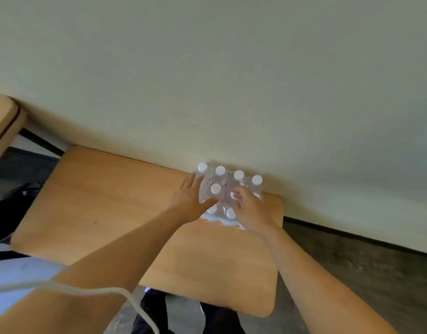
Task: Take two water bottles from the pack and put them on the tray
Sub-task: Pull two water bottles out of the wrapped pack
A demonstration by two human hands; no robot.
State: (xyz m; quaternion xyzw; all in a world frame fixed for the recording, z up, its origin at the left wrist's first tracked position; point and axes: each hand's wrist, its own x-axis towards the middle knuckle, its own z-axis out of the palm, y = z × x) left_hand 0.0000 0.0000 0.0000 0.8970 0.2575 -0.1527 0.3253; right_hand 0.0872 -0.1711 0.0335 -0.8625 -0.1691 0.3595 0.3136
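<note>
A shrink-wrapped pack of clear water bottles (225,183) with white caps stands at the far right of the wooden table (116,208), against the wall. My left hand (192,197) lies flat against the pack's left side, fingers spread, thumb under a bottle in the middle row. My right hand (247,206) is over the pack's near right part, fingers curled around the white cap of one bottle (233,195). Several caps in the back row stay uncovered. No tray is in view.
The cream wall (231,80) rises directly behind the pack. A second wooden table (1,121) shows at the far left. A white cable (111,291) hangs across my left forearm. Dark floor (352,273) lies to the right of the table.
</note>
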